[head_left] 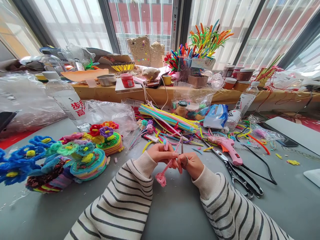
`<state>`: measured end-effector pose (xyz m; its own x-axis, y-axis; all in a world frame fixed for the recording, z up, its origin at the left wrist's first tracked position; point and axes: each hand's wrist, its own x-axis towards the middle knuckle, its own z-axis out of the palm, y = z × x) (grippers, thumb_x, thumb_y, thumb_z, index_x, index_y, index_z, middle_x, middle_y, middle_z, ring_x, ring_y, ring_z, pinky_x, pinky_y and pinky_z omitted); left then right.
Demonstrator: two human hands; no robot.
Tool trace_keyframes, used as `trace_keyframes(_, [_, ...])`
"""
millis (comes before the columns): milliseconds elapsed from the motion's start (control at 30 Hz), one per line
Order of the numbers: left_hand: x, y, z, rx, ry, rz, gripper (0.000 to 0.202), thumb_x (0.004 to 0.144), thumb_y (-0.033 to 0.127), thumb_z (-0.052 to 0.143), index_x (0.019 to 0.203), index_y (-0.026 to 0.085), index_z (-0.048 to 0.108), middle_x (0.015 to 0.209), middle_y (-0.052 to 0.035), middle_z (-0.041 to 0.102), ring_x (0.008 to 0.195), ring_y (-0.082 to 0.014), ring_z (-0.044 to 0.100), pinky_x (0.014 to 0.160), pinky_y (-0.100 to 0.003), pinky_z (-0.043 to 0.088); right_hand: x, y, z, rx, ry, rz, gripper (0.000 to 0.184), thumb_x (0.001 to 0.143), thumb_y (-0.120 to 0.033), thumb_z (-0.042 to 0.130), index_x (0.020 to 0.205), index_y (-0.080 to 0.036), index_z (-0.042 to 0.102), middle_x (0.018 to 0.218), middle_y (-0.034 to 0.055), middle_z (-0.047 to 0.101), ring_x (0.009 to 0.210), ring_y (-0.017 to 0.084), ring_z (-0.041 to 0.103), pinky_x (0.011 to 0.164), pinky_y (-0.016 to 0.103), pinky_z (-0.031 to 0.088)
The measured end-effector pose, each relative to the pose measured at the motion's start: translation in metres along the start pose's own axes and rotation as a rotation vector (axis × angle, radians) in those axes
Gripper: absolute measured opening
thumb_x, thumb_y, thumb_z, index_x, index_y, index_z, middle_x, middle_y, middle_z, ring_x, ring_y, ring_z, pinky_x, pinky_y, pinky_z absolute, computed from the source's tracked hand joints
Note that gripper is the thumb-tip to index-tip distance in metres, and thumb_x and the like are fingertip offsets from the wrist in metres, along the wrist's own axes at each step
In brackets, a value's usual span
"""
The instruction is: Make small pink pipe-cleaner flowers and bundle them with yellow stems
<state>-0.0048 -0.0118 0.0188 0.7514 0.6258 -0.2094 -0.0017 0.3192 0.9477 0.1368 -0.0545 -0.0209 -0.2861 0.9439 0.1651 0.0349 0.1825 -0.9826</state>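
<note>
My left hand (pixel 163 155) pinches a pink pipe cleaner flower (pixel 161 179), its curled head hanging below my fingers and its stem running up to the right. A short pink-and-blue fuzzy piece (pixel 165 143) shows above the same hand. My right hand (pixel 191 163) is closed around small scissors (pixel 182 146), whose narrow blades point up beside the pink stem. Whether the blades touch the stem I cannot tell. Most of the scissors' handle is hidden by my fingers. Beyond both hands lies a bundle of coloured pipe cleaners (pixel 167 116).
Finished pipe cleaner flowers (pixel 30 153) on round bases stand at the left. To the right lie a pink glue gun (pixel 228 146) with a black cable and large scissors (pixel 233 170). A water bottle (pixel 66 100) leans at the back left. Jars and craft materials crowd the ledge (pixel 100 93).
</note>
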Motion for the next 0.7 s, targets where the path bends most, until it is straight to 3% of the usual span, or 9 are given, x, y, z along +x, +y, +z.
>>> trace_keyframes(133, [0.000, 0.001, -0.001, -0.020, -0.020, 0.030, 0.023, 0.059, 0.032, 0.063, 0.061, 0.010, 0.055, 0.056, -0.0033, 0.062, 0.051, -0.0131, 0.057, 0.053, -0.025, 0.043, 0.001, -0.006, 0.002, 0.014, -0.035, -0.004, 0.070, 0.056, -0.078, 0.023, 0.037, -0.014, 0.046, 0.032, -0.0046, 0.025, 0.034, 0.005, 0.021, 0.035, 0.022, 0.016])
trace_keyframes(267, [0.001, -0.001, -0.004, -0.051, -0.042, 0.053, 0.023, 0.059, 0.033, 0.063, 0.062, 0.010, 0.058, 0.058, -0.0029, 0.061, 0.052, -0.0130, 0.057, 0.053, -0.025, 0.042, 0.001, -0.007, 0.003, -0.002, -0.061, 0.006, 0.072, 0.054, -0.080, 0.018, 0.043, -0.014, 0.047, 0.036, -0.0049, 0.024, 0.036, 0.006, 0.021, 0.036, 0.022, 0.016])
trace_keyframes(533, [0.000, -0.002, -0.004, 0.000, -0.105, -0.002, 0.029, 0.058, 0.037, 0.062, 0.062, 0.008, 0.060, 0.053, -0.0047, 0.060, 0.048, -0.0116, 0.056, 0.044, -0.020, 0.037, 0.000, 0.003, 0.001, -0.151, -0.076, -0.066, 0.069, 0.063, -0.074, 0.019, 0.045, -0.014, 0.048, 0.049, 0.0027, 0.047, 0.049, 0.011, 0.042, 0.048, 0.023, 0.032])
trace_keyframes(700, [-0.002, -0.003, -0.004, -0.026, -0.110, -0.034, 0.027, 0.060, 0.036, 0.061, 0.062, 0.009, 0.060, 0.049, -0.0035, 0.060, 0.049, -0.0122, 0.057, 0.046, -0.020, 0.041, 0.000, 0.005, 0.000, -0.225, -0.077, -0.078, 0.069, 0.065, -0.073, 0.018, 0.046, -0.014, 0.049, 0.048, 0.0030, 0.050, 0.046, 0.011, 0.043, 0.048, 0.023, 0.032])
